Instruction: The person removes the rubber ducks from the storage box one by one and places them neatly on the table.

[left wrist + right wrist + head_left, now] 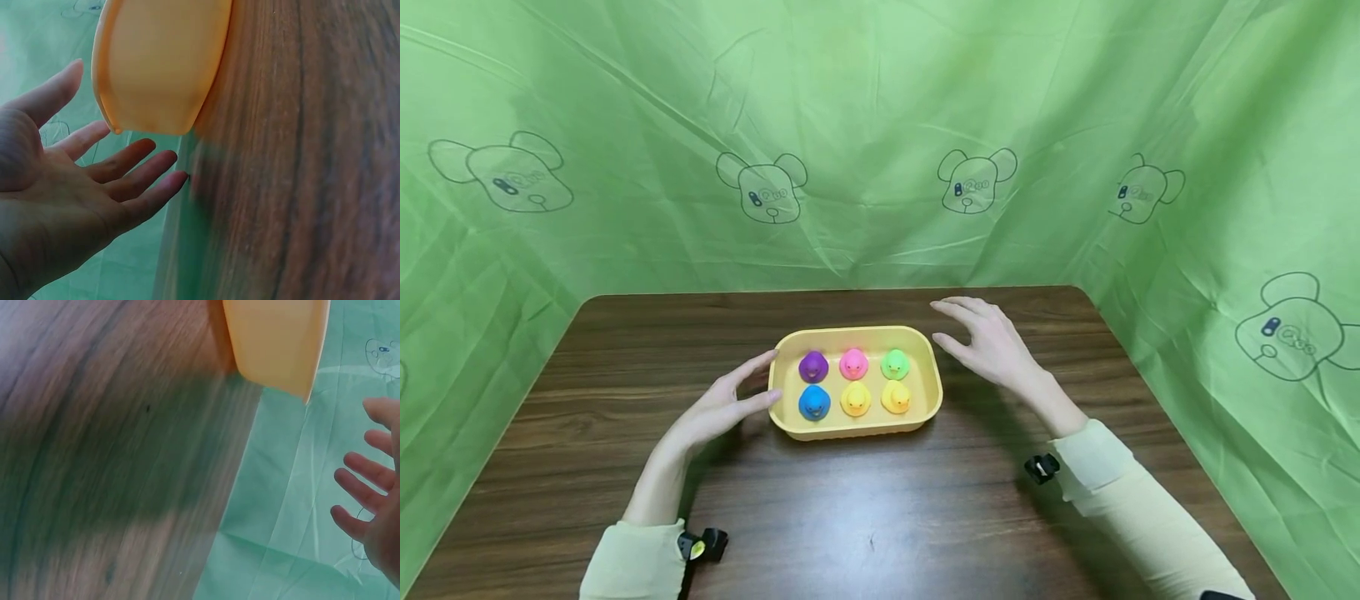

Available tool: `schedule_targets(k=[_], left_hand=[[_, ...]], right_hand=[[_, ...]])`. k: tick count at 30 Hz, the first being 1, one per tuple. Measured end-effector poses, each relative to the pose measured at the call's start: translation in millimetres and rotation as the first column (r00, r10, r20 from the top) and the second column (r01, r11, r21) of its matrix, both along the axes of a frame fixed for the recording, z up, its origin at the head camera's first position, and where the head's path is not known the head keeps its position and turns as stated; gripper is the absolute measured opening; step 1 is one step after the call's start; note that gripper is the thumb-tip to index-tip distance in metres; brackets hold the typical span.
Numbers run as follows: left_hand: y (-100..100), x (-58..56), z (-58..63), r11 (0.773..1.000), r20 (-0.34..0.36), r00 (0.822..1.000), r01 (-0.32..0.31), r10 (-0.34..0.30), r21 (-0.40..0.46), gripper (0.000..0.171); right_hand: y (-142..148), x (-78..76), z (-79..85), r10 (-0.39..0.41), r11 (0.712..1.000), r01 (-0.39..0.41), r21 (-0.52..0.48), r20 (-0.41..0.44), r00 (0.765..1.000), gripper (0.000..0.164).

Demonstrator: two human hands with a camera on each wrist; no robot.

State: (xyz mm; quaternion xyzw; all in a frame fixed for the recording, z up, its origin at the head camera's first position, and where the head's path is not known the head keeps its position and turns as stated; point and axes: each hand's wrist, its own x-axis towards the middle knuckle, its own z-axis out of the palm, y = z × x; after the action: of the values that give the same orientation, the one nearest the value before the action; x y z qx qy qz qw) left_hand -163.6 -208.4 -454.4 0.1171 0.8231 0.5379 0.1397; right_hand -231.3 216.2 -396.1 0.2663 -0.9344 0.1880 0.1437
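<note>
A pale yellow plastic tray (854,429) with rounded corners sits on the table. Small rubber ducks stand in it in two rows. Along the back are a purple duck (813,367), a pink duck (853,364) and a green duck (895,364); in front, a blue duck (814,402) and two yellow ducks (855,399). At the tray's left end is my left hand (718,408), fingers spread and thumb apart; whether its fingertips touch the rim I cannot tell. My right hand (988,342) hovers off the right end, holding nothing, its fingers loosely extended.
The dark wood-grain table (880,517) extends around the tray on every side. Green cloth (880,100) printed with mouse-like heads hangs behind the table and along both sides. A small black device (1042,468) is by the right cuff, another (703,545) by the left.
</note>
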Motion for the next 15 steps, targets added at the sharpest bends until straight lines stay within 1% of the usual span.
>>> schedule_targets(k=[5, 8, 12, 15], left_hand=[[0, -0.1, -1.9, 1.0, -0.008, 1.0, 0.007, -0.007, -0.006, 0.074], [0, -0.1, -2.7, 1.0, -0.009, 1.0, 0.012, -0.012, 0.006, 0.074], [1, 0.6, -4.2, 0.999, 0.004, 1.0, 0.014, -0.014, 0.034, 0.075], [1, 1.7, -5.5, 0.999, 0.013, 1.0, 0.013, -0.014, 0.035, 0.076]], right_hand=[[-7, 0.1, 3.4, 0.04, 0.999, -0.04, 0.014, 0.036, 0.999, 0.046], [-12, 0.5, 5.3, 0.059, 0.998, -0.06, 0.02, 0.067, 0.996, 0.045], [-19, 2.3, 4.4, 0.081, 0.996, -0.083, 0.016, 0.093, 0.992, 0.043], [-24, 3.8, 1.5, 0.105, 0.994, -0.107, 0.016, 0.098, 0.99, 0.042]])
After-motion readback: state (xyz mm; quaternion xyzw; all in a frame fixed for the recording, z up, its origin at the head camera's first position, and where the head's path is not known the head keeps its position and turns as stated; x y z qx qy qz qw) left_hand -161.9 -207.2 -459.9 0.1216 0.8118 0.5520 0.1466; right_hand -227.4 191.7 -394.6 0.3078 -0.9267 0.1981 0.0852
